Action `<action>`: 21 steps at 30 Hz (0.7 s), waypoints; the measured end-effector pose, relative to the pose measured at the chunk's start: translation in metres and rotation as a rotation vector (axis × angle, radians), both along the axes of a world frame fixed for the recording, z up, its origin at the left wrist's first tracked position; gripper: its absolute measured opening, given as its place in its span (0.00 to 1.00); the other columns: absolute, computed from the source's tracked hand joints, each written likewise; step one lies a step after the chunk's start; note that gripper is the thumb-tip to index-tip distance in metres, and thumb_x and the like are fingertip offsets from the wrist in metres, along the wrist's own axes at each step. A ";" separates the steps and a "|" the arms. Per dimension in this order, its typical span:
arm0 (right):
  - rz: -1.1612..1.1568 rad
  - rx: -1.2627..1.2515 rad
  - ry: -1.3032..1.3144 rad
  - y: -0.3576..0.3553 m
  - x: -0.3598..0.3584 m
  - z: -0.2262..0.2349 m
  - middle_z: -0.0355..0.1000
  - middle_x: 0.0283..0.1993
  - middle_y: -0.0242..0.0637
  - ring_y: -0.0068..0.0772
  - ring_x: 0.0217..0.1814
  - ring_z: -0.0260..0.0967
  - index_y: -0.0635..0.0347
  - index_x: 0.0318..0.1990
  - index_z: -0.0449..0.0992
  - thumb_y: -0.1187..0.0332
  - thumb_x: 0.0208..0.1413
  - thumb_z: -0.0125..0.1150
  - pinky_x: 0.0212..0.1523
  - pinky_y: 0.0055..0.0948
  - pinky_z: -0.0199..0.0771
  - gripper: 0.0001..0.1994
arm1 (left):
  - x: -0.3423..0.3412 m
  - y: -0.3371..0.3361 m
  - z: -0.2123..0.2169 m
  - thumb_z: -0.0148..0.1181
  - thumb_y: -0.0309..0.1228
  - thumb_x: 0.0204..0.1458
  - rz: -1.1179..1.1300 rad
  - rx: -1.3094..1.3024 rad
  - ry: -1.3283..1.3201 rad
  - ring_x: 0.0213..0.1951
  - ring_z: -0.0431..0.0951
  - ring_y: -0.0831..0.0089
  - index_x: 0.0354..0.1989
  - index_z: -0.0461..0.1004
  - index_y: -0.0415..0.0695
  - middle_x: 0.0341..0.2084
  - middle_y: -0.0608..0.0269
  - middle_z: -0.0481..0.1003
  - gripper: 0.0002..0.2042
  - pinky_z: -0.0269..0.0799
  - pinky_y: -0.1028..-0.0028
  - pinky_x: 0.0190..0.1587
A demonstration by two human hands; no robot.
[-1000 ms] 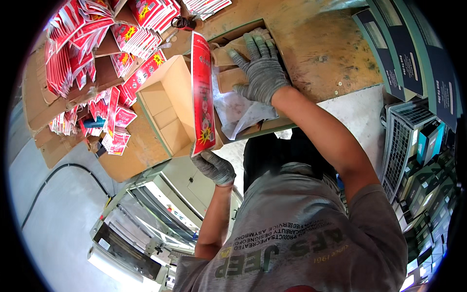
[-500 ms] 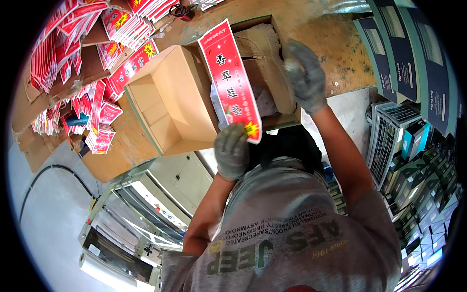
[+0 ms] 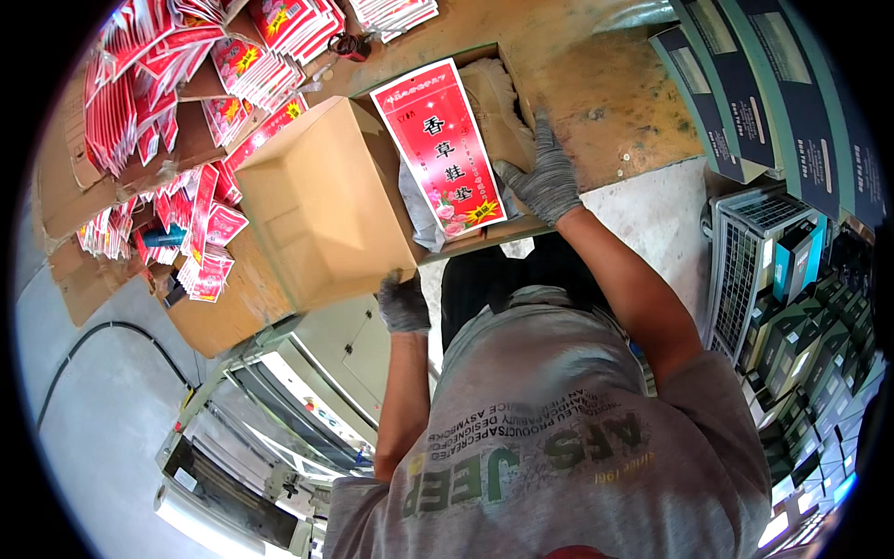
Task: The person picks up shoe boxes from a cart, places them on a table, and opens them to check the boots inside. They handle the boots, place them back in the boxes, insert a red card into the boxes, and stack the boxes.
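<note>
An open shoebox lies on the bench, its tan hinged lid tipped out to the left. Inside it a tan shoe shows beside grey-white wrapping paper. A flat red printed packet with a white border rests on top of these. My right hand, in a grey glove, straddles the box's right wall, thumb on the inner side and fingers stretched along the wall. My left hand, also gloved, has its fingers curled at the lid's near corner; the fingertips are partly hidden.
Stacks of red packets fill cardboard trays at the left. A dark roll lies behind the box. Dark green shoeboxes stand stacked at the right, above a wire crate. A machine stands below the bench's left part.
The red packet has left my left hand and now lies on the shoe and paper. My left hand has moved down and left to the lid's corner; my right hand has come down onto the box wall.
</note>
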State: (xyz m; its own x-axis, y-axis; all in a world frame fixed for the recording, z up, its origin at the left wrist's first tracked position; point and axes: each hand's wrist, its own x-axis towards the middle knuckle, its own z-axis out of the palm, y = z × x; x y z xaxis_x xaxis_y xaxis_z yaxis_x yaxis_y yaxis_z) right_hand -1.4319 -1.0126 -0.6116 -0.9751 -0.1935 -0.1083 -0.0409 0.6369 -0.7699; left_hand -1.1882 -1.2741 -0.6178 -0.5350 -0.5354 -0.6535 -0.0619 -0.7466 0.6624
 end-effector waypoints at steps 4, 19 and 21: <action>0.117 -0.392 -0.191 0.029 -0.026 -0.044 0.59 0.72 0.52 0.53 0.70 0.62 0.66 0.71 0.55 0.53 0.63 0.59 0.66 0.40 0.65 0.36 | -0.032 0.052 0.075 0.66 0.33 0.56 -0.352 -0.961 -0.157 0.53 0.77 0.61 0.58 0.70 0.38 0.53 0.53 0.75 0.24 0.68 0.60 0.61; 0.026 0.112 -0.382 0.004 -0.050 0.014 0.77 0.56 0.48 0.47 0.58 0.74 0.50 0.60 0.76 0.61 0.63 0.56 0.59 0.36 0.71 0.19 | -0.072 0.032 0.042 0.69 0.38 0.57 -0.651 -0.593 -0.331 0.49 0.76 0.71 0.58 0.71 0.37 0.49 0.58 0.79 0.24 0.70 0.71 0.55; 0.006 0.185 -0.337 -0.013 -0.070 0.029 0.76 0.56 0.48 0.49 0.58 0.74 0.47 0.60 0.76 0.64 0.61 0.56 0.59 0.38 0.71 0.19 | -0.079 0.044 0.058 0.70 0.35 0.56 -0.728 -0.463 -0.366 0.44 0.78 0.72 0.52 0.75 0.38 0.44 0.58 0.81 0.19 0.72 0.72 0.51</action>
